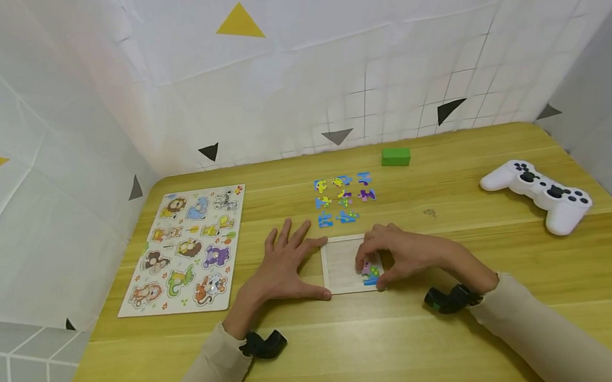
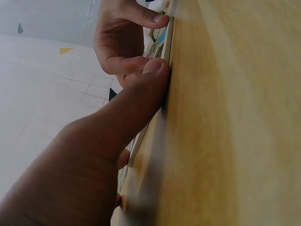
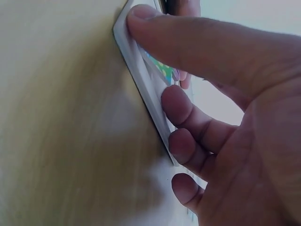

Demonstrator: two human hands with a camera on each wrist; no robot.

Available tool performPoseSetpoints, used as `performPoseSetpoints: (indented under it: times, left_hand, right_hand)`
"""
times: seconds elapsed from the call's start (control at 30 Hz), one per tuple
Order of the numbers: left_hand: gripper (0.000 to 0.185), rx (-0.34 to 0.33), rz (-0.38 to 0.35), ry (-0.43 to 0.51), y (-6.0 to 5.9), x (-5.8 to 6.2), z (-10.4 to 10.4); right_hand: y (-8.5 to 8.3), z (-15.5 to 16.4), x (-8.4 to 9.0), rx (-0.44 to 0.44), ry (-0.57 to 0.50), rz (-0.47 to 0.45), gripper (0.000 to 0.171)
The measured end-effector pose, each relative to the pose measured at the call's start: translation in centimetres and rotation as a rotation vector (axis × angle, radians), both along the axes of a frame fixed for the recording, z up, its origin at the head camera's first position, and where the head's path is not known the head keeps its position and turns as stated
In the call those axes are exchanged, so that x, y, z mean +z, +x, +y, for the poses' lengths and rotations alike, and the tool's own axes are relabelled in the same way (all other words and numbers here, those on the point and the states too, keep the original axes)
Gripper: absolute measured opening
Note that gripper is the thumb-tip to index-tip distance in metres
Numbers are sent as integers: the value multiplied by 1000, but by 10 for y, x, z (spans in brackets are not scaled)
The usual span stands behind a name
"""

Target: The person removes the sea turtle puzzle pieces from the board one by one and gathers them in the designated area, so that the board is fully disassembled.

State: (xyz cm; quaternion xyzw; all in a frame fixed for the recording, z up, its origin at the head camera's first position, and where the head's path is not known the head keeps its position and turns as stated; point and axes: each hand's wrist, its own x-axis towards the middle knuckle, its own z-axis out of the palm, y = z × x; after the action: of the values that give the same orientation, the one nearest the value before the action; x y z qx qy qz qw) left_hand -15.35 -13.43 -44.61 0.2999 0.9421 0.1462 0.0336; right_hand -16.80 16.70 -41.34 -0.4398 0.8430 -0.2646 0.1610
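Right hand (image 1: 410, 255): I see fingers curled, pinching a piece (image 1: 370, 272) in the tray (image 1: 342, 265) — its 4 o'clock corner.
Left hand (image 1: 284, 268): flat, thumb bracing the tray's 9 o'clock edge.
Loose pieces (image 1: 344, 200): 12 o'clock — right hand nearer.

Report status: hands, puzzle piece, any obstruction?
Left hand flat, bracing puzzle tray. Right hand pinching puzzle piece at tray's near right corner. Loose pieces beyond; nothing obstructing.

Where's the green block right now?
In the head view, the green block lies at the far edge of the table, right of centre, just beyond the loose puzzle pieces.
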Motion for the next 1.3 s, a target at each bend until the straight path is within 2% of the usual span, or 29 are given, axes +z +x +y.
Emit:
performPoseSetpoints:
  times: [0.77, 1.0, 1.1, 1.3]
  left_hand:
    - [100, -1, 2, -3, 0, 0, 0]
    - [101, -3, -3, 5, 1, 0, 0]
    - [101, -3, -5, 6, 1, 0, 0]
    - [101, -6, -5, 5, 1, 0, 0]
  right_hand:
    - [3, -1, 5, -30, 39, -10, 37]
    - [-4, 4, 1, -34, -51, -52, 37]
    - [-9, 9, -1, -60, -103, -70, 37]
    - [-22, 21, -3, -201, -126, -76, 36]
